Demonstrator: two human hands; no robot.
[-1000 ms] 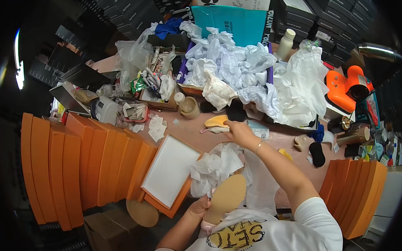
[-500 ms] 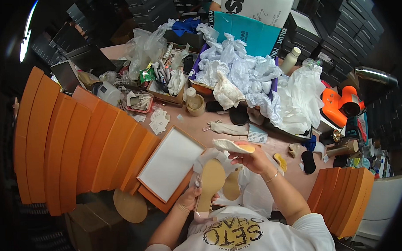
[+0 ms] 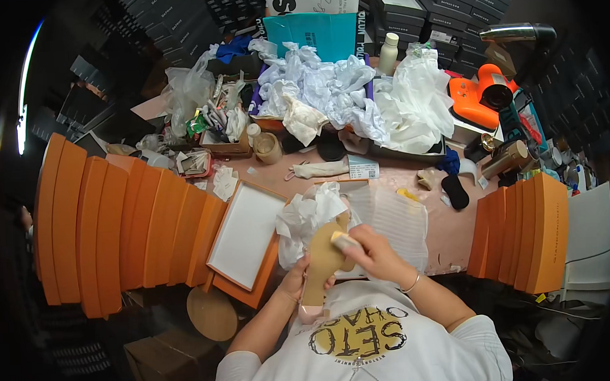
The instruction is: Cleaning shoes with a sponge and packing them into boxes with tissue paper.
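Held up in front of my chest is a shoe (image 3: pixel 319 257) with its tan sole facing me and its pale heel end lowest. My left hand (image 3: pixel 296 278) is closed around its side. Pinched in my right hand (image 3: pixel 382 256) is a small pale pad with a yellowish part (image 3: pixel 344 240), which sits against the front part of the sole. Another tan sole lies partly hidden behind the shoe and my right hand. Crumpled white tissue (image 3: pixel 310 214) spills around them, over an open box mostly hidden from view.
An orange-edged box lid with a white inside (image 3: pixel 247 236) leans at left, beside a long row of orange boxes (image 3: pixel 125 230). More orange boxes (image 3: pixel 521 237) stand at right. Tissue fills a purple bin (image 3: pixel 370 87) at the back. An orange device (image 3: pixel 476 100) sits back right.
My right hand has come down with the pad from above the table onto the sole. My left hand still holds the shoe, now more tilted. The whole view has shifted.
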